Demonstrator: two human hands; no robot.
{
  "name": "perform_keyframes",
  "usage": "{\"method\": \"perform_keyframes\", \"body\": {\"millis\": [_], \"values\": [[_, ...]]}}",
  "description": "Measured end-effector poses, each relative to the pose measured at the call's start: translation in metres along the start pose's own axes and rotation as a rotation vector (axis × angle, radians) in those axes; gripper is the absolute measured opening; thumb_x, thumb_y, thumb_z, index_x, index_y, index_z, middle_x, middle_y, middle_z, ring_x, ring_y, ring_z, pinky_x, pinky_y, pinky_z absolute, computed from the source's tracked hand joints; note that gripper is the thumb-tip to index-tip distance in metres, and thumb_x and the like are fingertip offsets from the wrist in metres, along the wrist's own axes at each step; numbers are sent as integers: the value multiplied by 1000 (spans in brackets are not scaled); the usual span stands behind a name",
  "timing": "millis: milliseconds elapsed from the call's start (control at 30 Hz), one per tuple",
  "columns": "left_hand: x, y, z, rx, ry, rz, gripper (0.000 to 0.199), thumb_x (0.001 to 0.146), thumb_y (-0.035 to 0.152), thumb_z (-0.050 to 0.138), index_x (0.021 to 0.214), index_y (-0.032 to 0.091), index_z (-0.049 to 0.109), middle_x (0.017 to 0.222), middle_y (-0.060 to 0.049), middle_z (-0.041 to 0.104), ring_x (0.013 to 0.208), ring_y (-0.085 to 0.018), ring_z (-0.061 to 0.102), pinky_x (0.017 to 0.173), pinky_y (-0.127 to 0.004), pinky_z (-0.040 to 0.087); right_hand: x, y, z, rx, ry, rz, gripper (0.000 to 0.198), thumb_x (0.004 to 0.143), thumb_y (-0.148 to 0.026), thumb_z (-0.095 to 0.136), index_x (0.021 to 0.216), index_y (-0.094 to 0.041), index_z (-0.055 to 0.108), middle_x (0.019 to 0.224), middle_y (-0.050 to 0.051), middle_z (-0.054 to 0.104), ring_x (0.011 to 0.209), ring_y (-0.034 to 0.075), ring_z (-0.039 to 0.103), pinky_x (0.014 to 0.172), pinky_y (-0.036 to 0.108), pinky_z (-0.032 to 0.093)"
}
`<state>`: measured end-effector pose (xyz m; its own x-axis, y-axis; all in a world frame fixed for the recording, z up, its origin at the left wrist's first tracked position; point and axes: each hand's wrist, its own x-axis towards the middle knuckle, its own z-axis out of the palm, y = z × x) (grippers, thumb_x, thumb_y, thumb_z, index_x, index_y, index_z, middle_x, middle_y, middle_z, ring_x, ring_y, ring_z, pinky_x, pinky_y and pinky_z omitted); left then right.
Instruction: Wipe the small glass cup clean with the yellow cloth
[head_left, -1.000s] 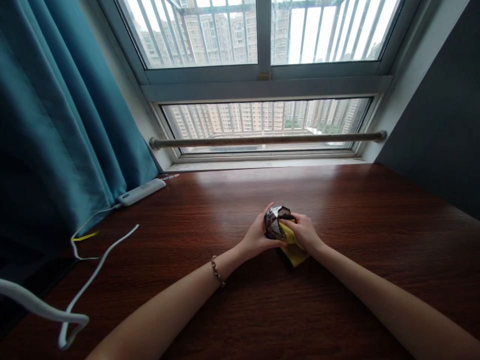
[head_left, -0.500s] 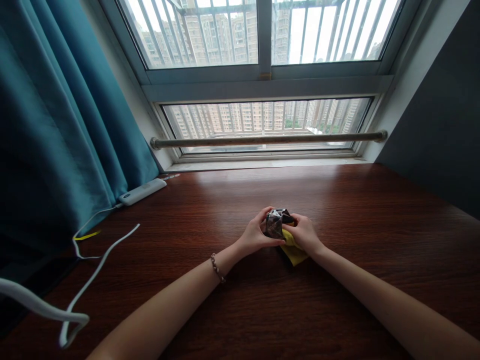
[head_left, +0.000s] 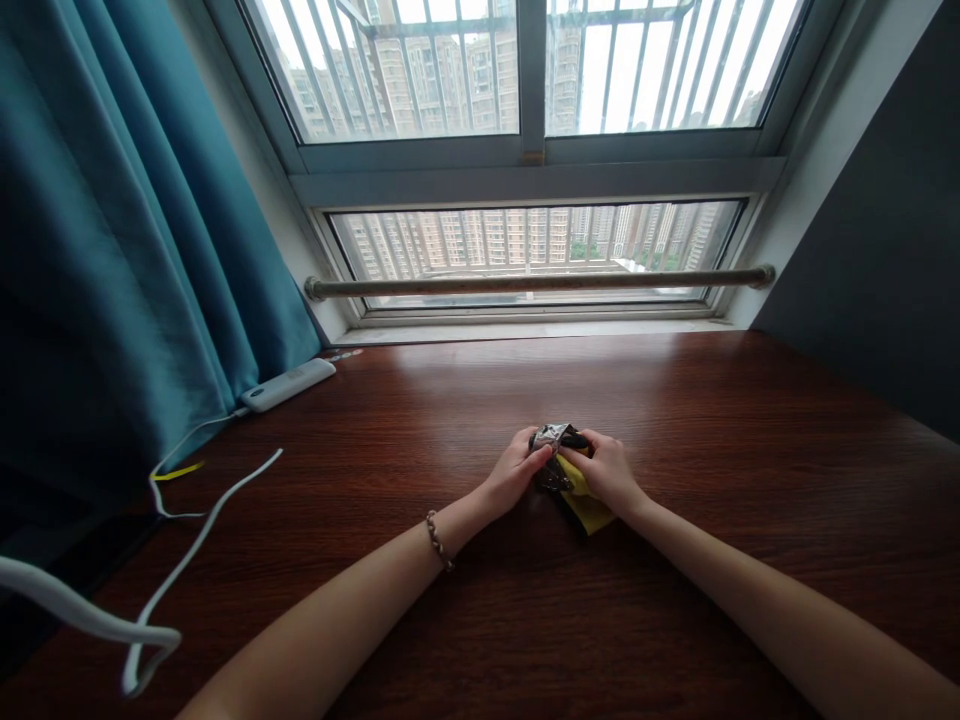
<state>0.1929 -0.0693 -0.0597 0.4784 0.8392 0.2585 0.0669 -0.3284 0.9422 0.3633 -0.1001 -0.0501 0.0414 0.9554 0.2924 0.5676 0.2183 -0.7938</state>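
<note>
In the head view both my hands meet over the middle of the tabletop. My left hand (head_left: pixel 519 470) is closed on a dark, shiny, crumpled plastic packet (head_left: pixel 553 437), its thumb pressed on the near face. My right hand (head_left: pixel 609 467) pinches a yellow and black pouch-like thing (head_left: pixel 590 511) just right of the packet. The yellow part hangs below the right fingers, with a black edge along its lower left. Fingers cover much of both things, so I cannot tell whether the packet sits partly inside the pouch.
The brown wood-grain tabletop (head_left: pixel 712 430) reaches to a window with a metal rail (head_left: pixel 540 283). At the left lie a white power strip (head_left: pixel 289 385), a white cable (head_left: pixel 214 520) and a yellow strip (head_left: pixel 178 471), beside a blue curtain (head_left: pixel 187 250).
My left thumb has moved up from below the packet onto its near face, and the left fingers have closed in. The packet looks lower and more squashed. My right hand has barely moved.
</note>
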Motion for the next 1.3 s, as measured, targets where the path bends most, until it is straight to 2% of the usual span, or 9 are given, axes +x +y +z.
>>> {"method": "perform_keyframes", "body": {"millis": [200, 333, 567, 700, 833, 1000, 1067, 1167, 1300], "values": [[-6, 9, 10, 28, -14, 112, 101, 53, 42, 80, 136, 16, 29, 132, -15, 43, 122, -30, 41, 105, -41, 31, 5, 6, 0, -32, 34, 38, 27, 81, -38, 62, 71, -13, 62, 61, -1, 58, 58, 13, 55, 59, 26, 44], [-8, 16, 12, 40, -1, 146, 101, 59, 35, 78, 140, 21, 19, 131, -13, 45, 117, -26, 47, 100, -39, 38, 7, 10, 0, 4, 5, 43, 30, 83, -40, 60, 74, -12, 62, 61, -2, 58, 59, 13, 56, 58, 26, 44], [-4, 21, 1, 157, 42, 187, 77, 49, 38, 82, 119, 20, 55, 134, -9, 42, 133, -29, 22, 112, -43, 15, 6, 11, -2, 83, -87, 6, 23, 81, -35, 64, 82, -12, 64, 71, 0, 64, 65, 14, 59, 62, 28, 47], [-3, 22, -4, 159, -2, 148, 53, 60, 50, 72, 102, 19, 66, 123, -8, 53, 129, -29, 28, 110, -44, 17, 3, 7, -2, 109, -134, -25, 21, 78, -31, 67, 87, -12, 65, 77, 1, 67, 68, 15, 61, 63, 28, 47], [-2, 10, -3, 108, -8, 107, 50, 74, 60, 52, 96, 18, 69, 117, -9, 57, 126, -28, 32, 109, -43, 19, 2, 4, -2, 100, -139, -45, 20, 81, -32, 64, 86, -13, 66, 76, 1, 67, 69, 16, 61, 64, 28, 47], [-3, -5, 3, 15, 16, 103, 66, 80, 63, 38, 123, 14, 50, 127, -13, 50, 124, -27, 39, 108, -43, 23, 4, 3, -1, 71, -87, -34, 23, 84, -35, 60, 80, -12, 65, 71, 0, 64, 66, 15, 59, 63, 28, 45], [-5, -3, 6, -17, -8, 122, 78, 71, 63, 54, 131, 13, 40, 131, -15, 45, 124, -29, 39, 108, -43, 25, 6, 5, -1, 64, -66, -22, 25, 84, -36, 60, 76, -12, 63, 67, -1, 61, 63, 14, 57, 62, 27, 45], [-8, 7, 10, -57, -52, 148, 107, 55, 41, 79, 141, 18, 19, 135, -14, 41, 126, -29, 38, 108, -42, 27, 8, 7, -1, 69, -50, 5, 28, 86, -37, 58, 73, -12, 61, 63, -2, 58, 60, 13, 56, 60, 26, 44], [-8, 19, 12, -125, -48, 146, 105, 61, 26, 78, 142, 25, 10, 137, -12, 39, 124, -25, 43, 106, -40, 32, 9, 10, 0, 99, -83, 20, 35, 88, -41, 55, 69, -11, 59, 58, -4, 54, 53, 11, 54, 53, 24, 43]]}}
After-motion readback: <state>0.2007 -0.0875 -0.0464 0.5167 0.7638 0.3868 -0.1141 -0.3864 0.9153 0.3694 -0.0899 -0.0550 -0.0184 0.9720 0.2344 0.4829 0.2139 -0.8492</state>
